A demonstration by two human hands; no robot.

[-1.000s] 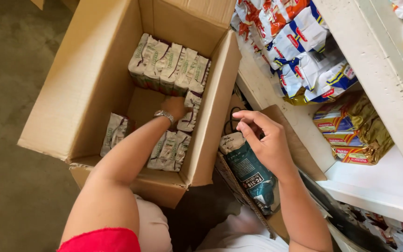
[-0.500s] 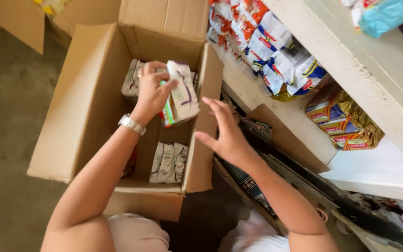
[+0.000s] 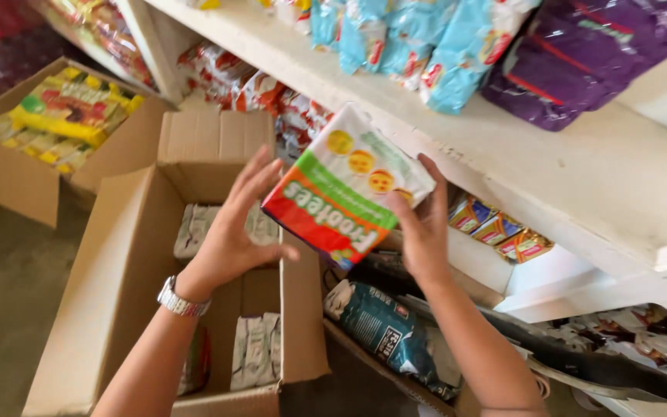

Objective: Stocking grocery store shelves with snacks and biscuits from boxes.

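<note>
My right hand (image 3: 424, 224) grips a white, green and red snack packet (image 3: 347, 188), tilted, in front of the white shelf edge (image 3: 503, 147). My left hand (image 3: 235, 228), with a metal watch on the wrist, is spread just left of the packet, its thumb near the packet's lower corner and its fingers off it. Below both hands stands an open cardboard box (image 3: 117, 286) holding several more pale packets (image 3: 255, 351).
A second open box (image 3: 9, 174) with yellow packets sits at the upper left. The shelves carry blue, purple, red and orange snack bags (image 3: 457, 46). A dark teal bag (image 3: 384, 328) lies on the floor right of the box.
The packet came up out of the box in my left hand and passed to my right hand near the shelf. My view has tilted upward toward the shelves.
</note>
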